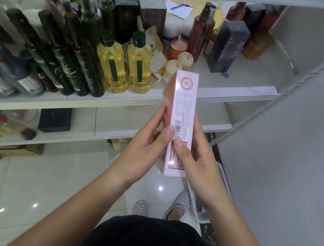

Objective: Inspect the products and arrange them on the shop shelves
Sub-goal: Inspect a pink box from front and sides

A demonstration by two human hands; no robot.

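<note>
A tall pink box [183, 105] wrapped in clear film stands upright in front of me, its label side with a red seal and a barcode facing me. My left hand [145, 149] grips its lower left edge, thumb on the label. My right hand [195, 159] holds the lower right side, thumb pressed on the front. The box hovers just before the white middle shelf [234, 91], level with its front edge.
On that shelf stand dark green bottles [69, 62], two yellow oil bottles [123, 63], a brown pump bottle [201, 30] and a dark tall box [226, 46]. A lower shelf holds a black box [55, 119]. A grey side panel [289, 161] rises at the right; a white basket [197, 203] sits on the floor.
</note>
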